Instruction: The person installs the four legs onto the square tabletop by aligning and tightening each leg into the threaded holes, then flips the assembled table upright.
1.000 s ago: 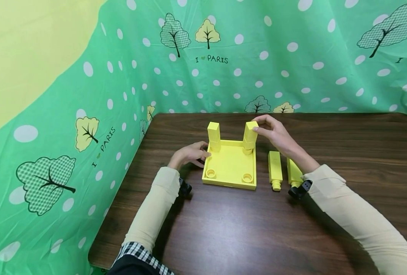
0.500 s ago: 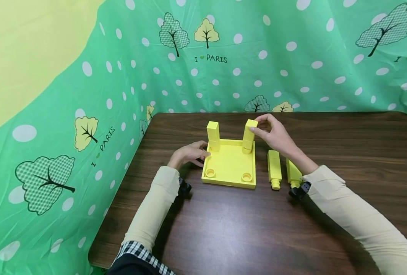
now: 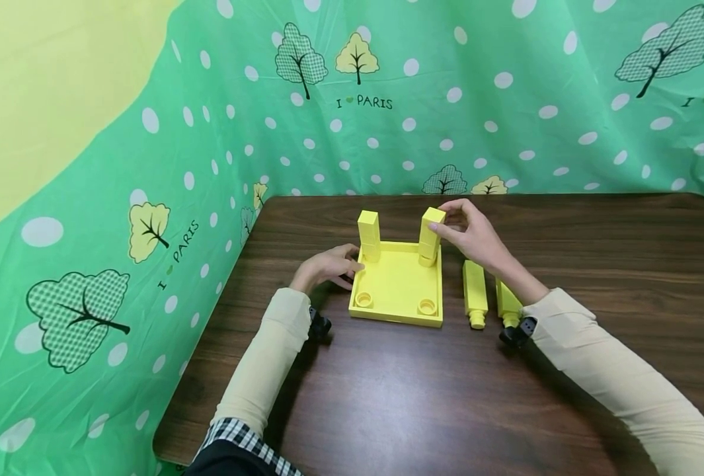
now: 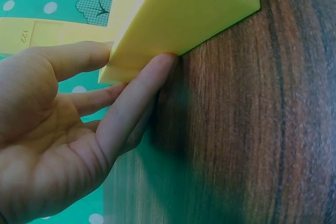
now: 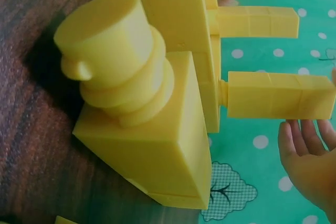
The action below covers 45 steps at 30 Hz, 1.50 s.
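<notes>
A yellow square tray-like base [image 3: 396, 284] lies on the table, with a raised rim and round sockets in its near corners. My left hand [image 3: 330, 264] grips its left edge; in the left wrist view, the thumb is at the rim and fingers lie against the outer side. One yellow square leg [image 3: 369, 231] stands upright in the far left corner. At the far right corner, my right hand [image 3: 473, 231] pinches the upper end of a second leg [image 3: 429, 238]. A narrow neck shows between this leg and the base in the right wrist view.
Two more yellow legs lie right of the base, a nearer one [image 3: 475, 291] and another [image 3: 508, 301] partly under my right wrist, pegs toward me. Behind the dark wooden table [image 3: 387, 396] hangs a green dotted cloth [image 3: 387, 132].
The leg in my right hand has straightened slightly and sits closer to its corner socket, its top turned a little. My left hand stays on the base's edge.
</notes>
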### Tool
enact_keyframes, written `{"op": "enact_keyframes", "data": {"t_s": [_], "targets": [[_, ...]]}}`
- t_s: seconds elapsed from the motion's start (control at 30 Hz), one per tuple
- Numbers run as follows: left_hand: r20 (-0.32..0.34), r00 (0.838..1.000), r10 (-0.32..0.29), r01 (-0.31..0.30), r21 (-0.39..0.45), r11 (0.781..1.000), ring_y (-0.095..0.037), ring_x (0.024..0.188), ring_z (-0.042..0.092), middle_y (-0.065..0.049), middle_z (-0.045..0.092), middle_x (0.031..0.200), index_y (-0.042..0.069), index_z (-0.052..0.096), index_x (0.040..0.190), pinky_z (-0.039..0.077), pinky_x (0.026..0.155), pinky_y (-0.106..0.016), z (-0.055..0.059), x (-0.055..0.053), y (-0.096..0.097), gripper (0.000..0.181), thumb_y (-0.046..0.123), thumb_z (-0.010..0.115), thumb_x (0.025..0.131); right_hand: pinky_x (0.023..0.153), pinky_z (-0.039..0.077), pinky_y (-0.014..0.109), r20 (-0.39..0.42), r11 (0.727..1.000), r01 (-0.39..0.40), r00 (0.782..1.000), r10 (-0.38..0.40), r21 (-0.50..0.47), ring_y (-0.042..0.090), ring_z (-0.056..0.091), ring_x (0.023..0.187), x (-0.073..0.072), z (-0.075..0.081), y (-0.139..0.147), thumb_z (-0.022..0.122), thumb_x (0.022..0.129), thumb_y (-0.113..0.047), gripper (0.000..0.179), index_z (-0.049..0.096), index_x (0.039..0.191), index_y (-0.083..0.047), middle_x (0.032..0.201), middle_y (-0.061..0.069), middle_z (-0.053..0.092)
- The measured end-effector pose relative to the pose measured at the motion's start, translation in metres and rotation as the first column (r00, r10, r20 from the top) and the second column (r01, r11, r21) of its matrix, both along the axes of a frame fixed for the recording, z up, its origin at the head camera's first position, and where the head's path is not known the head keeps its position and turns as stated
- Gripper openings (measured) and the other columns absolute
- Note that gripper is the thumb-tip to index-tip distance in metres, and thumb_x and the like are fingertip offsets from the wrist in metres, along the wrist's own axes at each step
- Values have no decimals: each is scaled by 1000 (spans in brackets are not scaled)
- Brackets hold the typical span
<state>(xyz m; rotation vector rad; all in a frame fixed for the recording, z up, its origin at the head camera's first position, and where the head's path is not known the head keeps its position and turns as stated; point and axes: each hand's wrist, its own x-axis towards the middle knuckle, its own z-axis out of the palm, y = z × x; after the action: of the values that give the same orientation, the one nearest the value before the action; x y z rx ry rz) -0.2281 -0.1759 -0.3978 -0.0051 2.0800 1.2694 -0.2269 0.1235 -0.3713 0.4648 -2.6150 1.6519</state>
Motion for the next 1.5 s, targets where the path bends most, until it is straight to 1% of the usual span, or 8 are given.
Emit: {"op": "enact_keyframes", "data": {"t_s": [0.17, 0.27, 0.43, 0.67, 0.9, 1.1, 1.23, 1.5], "targets": [[-1, 1000, 1, -1, 1, 1000, -22, 89, 56, -18, 46, 125, 11, 30, 146, 59, 79, -37, 0, 0, 0, 54, 15, 54, 98, 96, 44, 34, 40, 995, -62, 997, 65, -82, 16, 49, 116, -2, 1, 2, 47, 100, -41, 47, 47, 138, -13, 135, 7, 47], [-1, 1000, 1, -1, 1, 1000, -23, 91, 56, -18, 46, 126, 11, 29, 146, 59, 79, -37, -1, 0, 0, 55, 16, 54, 98, 108, 37, 43, 80, 982, -96, 991, 110, -165, 19, 44, 126, -4, 4, 1, 45, 102, -36, 45, 46, 139, -13, 144, 6, 42], [-11, 1000, -9, 9, 3, 1000, -25, 95, 58, -18, 46, 127, 11, 30, 146, 59, 78, -37, -4, 0, 0, 53, 17, 54, 98, 116, 28, 47, 160, 955, -141, 969, 187, -262, 21, 40, 134, -4, 9, -1, 45, 102, -29, 43, 46, 141, -11, 150, 8, 38], [-16, 1000, -16, 16, 3, 1000, -26, 97, 58, -18, 47, 126, 11, 30, 146, 59, 79, -37, -4, 0, -1, 53, 17, 53, 99, 114, 33, 41, 191, 941, -167, 954, 229, -294, 7, 49, 123, -6, 9, -2, 44, 103, -31, 42, 47, 140, -12, 143, 8, 46], [-12, 1000, -15, 16, 11, 1000, -24, 93, 57, -18, 46, 127, 11, 29, 146, 59, 79, -37, -5, 0, -2, 54, 17, 53, 99, 115, 28, 49, 192, 928, -165, 952, 239, -334, 8, 51, 118, -5, 8, -3, 46, 102, -28, 42, 46, 138, -6, 148, 13, 35], [-10, 1000, -17, 17, 14, 1000, -23, 91, 56, -18, 46, 127, 11, 28, 146, 59, 79, -37, -6, 0, -2, 55, 17, 54, 98, 111, 36, 40, 173, 949, -128, 968, 182, -287, 6, 52, 114, -5, 4, -3, 51, 100, -33, 49, 43, 138, -4, 143, 9, 39], [-12, 1000, -14, 14, 10, 1000, -23, 92, 56, -18, 46, 126, 11, 28, 146, 59, 79, -37, -5, 0, -2, 55, 17, 54, 98, 99, 43, 30, 133, 969, -100, 982, 132, -228, 7, 51, 110, -4, 3, -3, 53, 98, -34, 50, 44, 137, -3, 133, 5, 45], [-17, 1000, -16, 16, 6, 1000, -23, 91, 57, -18, 47, 125, 11, 28, 146, 59, 79, -37, -2, 1, -2, 54, 17, 54, 98, 84, 44, 19, 67, 986, -51, 996, 62, -157, 7, 51, 105, -4, 2, -5, 59, 96, -29, 41, 49, 129, -6, 117, -2, 52]]}}
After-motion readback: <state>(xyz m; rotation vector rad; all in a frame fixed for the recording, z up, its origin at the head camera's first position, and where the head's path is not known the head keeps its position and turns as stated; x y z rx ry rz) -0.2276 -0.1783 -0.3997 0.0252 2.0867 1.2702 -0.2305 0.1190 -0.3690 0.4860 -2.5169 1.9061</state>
